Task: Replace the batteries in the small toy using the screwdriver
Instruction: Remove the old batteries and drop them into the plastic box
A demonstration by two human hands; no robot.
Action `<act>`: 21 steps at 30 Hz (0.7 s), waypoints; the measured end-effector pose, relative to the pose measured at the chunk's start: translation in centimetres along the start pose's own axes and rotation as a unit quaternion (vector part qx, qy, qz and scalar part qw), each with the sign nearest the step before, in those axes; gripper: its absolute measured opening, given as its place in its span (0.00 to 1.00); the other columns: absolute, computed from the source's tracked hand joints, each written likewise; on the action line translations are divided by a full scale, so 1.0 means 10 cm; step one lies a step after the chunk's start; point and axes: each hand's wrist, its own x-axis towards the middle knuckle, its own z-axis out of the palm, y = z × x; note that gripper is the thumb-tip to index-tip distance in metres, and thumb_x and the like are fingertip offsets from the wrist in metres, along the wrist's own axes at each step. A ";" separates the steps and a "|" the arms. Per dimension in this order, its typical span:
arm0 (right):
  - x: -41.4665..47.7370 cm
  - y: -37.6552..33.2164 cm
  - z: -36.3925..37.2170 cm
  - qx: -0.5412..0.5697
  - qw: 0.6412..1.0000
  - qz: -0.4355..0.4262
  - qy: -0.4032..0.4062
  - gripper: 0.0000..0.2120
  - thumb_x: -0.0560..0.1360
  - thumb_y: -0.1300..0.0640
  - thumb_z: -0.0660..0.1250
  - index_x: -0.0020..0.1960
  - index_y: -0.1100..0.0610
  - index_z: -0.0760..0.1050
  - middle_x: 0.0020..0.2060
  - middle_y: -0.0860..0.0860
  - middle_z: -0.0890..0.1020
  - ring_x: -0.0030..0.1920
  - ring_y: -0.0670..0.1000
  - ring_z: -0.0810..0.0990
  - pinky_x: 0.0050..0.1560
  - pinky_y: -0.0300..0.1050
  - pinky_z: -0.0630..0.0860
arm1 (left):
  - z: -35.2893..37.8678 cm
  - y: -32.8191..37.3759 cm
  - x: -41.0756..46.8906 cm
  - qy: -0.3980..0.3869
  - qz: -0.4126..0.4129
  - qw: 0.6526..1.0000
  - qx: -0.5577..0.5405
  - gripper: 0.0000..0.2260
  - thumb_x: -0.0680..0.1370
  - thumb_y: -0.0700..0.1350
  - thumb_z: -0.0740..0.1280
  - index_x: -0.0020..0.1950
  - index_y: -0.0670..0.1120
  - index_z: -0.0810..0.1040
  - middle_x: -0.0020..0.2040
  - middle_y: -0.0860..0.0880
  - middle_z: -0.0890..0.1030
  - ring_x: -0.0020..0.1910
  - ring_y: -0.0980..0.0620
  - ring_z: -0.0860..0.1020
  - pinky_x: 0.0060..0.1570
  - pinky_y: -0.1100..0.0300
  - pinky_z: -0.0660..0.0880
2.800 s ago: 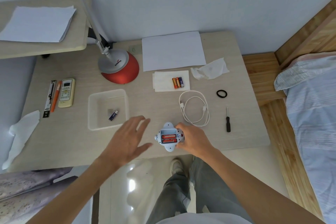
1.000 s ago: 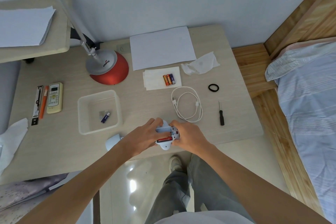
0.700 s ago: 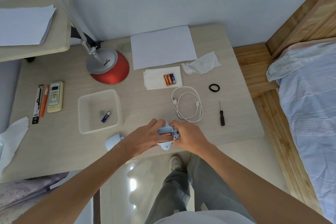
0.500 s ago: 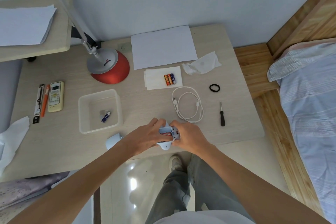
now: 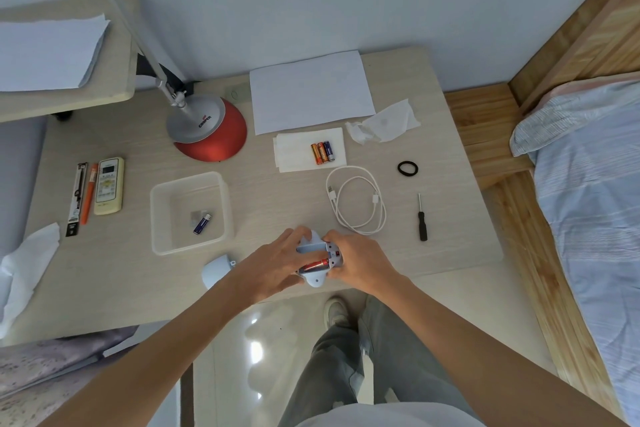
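At the desk's near edge the toy (image 5: 317, 262) is gripped by the right hand (image 5: 360, 263). One red battery (image 5: 314, 265) is now tilted up from its bay, pried by the left hand (image 5: 273, 265); the far slot looks empty. Removal is judged underway. Beyond lie fresh batteries (image 5: 322, 152) and the screwdriver (image 5: 421, 218).

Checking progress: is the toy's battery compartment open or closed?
Open. The toy shows one red battery and an empty slot above; its cover lies beside it.
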 end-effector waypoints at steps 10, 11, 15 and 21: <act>0.00 -0.02 -0.01 0.002 1.000 0.012 -0.010 0.23 0.72 0.45 0.76 0.63 0.49 0.73 0.46 0.49 0.84 0.44 0.51 0.82 0.46 0.48 0.82 | 0.19 0.39 -0.02 0.223 -0.010 0.972 0.069 0.09 0.81 0.46 0.77 0.57 0.43 0.87 0.55 0.46 0.87 0.54 0.45 0.83 0.61 0.51 0.81; 0.00 -0.03 -0.01 0.004 1.000 0.013 -0.011 0.23 0.72 0.45 0.76 0.62 0.49 0.73 0.46 0.48 0.84 0.43 0.51 0.82 0.46 0.49 0.82 | 0.22 0.41 -0.01 0.232 -0.016 0.970 0.074 0.07 0.80 0.44 0.77 0.56 0.43 0.87 0.54 0.46 0.87 0.53 0.45 0.83 0.60 0.51 0.81; 0.00 -0.03 0.00 0.007 1.000 0.015 -0.015 0.21 0.72 0.46 0.75 0.61 0.48 0.72 0.45 0.47 0.83 0.42 0.50 0.82 0.45 0.50 0.83 | 0.35 0.43 0.03 0.235 -0.053 0.968 0.064 0.06 0.77 0.41 0.79 0.53 0.44 0.87 0.50 0.47 0.87 0.49 0.45 0.82 0.56 0.51 0.81; 0.00 -0.02 0.01 0.017 1.000 0.017 -0.018 0.20 0.72 0.47 0.75 0.60 0.49 0.73 0.44 0.47 0.83 0.42 0.50 0.82 0.44 0.50 0.83 | 0.44 0.44 0.06 0.223 -0.071 0.970 0.063 0.04 0.78 0.40 0.77 0.51 0.46 0.86 0.49 0.48 0.86 0.48 0.47 0.82 0.56 0.53 0.79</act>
